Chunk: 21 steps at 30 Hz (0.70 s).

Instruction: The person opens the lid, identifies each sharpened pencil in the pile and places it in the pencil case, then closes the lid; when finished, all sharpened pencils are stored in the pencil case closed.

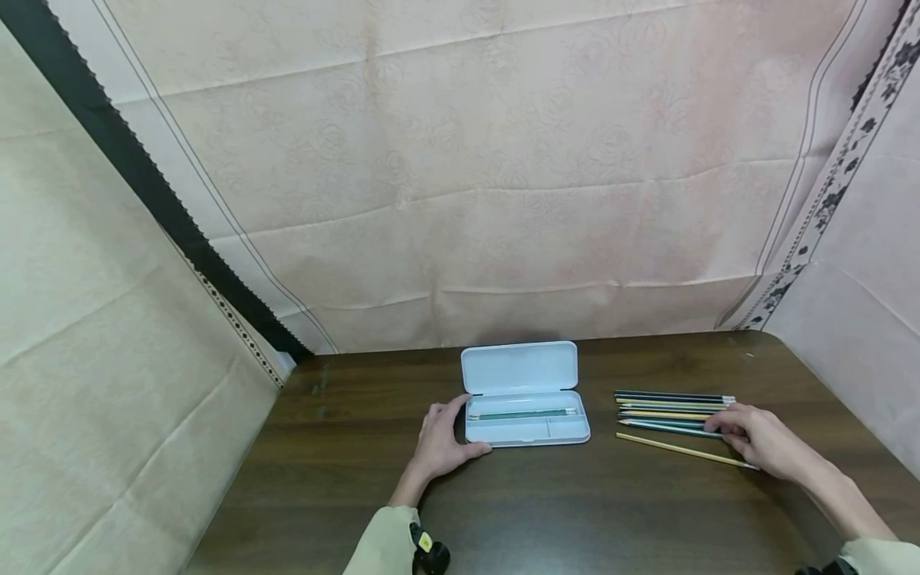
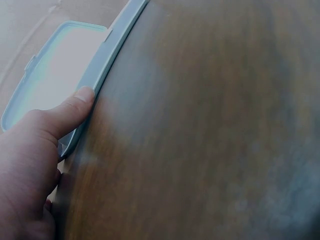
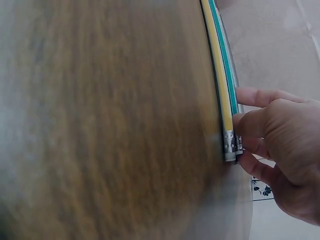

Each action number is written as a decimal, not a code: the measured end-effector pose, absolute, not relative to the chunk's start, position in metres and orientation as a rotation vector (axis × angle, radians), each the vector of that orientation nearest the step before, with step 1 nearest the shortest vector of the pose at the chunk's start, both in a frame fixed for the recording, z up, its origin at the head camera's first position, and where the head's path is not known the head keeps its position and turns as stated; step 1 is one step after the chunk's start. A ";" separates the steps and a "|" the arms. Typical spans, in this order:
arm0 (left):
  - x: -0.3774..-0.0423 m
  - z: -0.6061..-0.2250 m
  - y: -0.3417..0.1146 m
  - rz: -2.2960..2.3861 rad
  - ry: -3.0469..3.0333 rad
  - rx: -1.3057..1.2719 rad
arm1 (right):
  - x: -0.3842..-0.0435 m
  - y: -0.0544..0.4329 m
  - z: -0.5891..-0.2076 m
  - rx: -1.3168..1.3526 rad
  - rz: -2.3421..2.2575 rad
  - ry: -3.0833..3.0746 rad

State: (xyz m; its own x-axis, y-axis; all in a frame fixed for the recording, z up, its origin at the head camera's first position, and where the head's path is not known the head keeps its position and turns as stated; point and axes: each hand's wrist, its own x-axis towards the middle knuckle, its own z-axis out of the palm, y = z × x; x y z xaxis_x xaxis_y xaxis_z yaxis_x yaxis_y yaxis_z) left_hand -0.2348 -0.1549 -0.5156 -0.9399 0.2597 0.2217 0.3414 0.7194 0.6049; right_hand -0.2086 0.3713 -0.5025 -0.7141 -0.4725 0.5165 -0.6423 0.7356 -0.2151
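A light-blue pencil case (image 1: 506, 432) lies with its lid (image 1: 519, 367) raised on the brown table. One green pencil (image 1: 525, 414) lies lengthwise inside it. My left hand (image 1: 440, 443) holds the case's left end, thumb at the front edge and forefinger by the rear corner; the left wrist view shows the thumb (image 2: 75, 107) pressed on the rim. To the right, my right hand (image 1: 765, 439) pinches a green pencil (image 3: 227, 60) near its eraser end, among several dark, green and yellow pencils (image 1: 668, 397). A yellow pencil (image 1: 676, 449) lies slightly apart in front.
The wooden table (image 1: 345, 463) reaches back to a pale patterned cloth (image 1: 503, 200) hanging behind it. More cloth hangs at the left and right sides. Bare tabletop shows between the case and the pencils.
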 end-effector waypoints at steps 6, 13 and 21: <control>-0.234 -0.516 -0.155 -1.023 -2.799 -0.486 | -0.209 0.366 -0.501 0.896 0.573 -2.442; -0.234 -0.517 -0.155 -1.032 -2.800 -0.476 | -0.212 0.357 -0.497 0.925 0.610 -2.412; -0.235 -0.517 -0.154 -1.029 -2.805 -0.478 | -0.217 0.340 -0.491 0.912 0.626 -2.494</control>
State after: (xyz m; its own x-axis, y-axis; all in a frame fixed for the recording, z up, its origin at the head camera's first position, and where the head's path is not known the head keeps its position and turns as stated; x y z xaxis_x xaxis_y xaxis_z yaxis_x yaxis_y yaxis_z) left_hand -0.2354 -0.1544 -0.5173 -0.9436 0.2526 0.2139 0.3310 0.7196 0.6104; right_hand -0.2173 0.3398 -0.4908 -0.7016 -0.4931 0.5143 -0.6776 0.6850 -0.2677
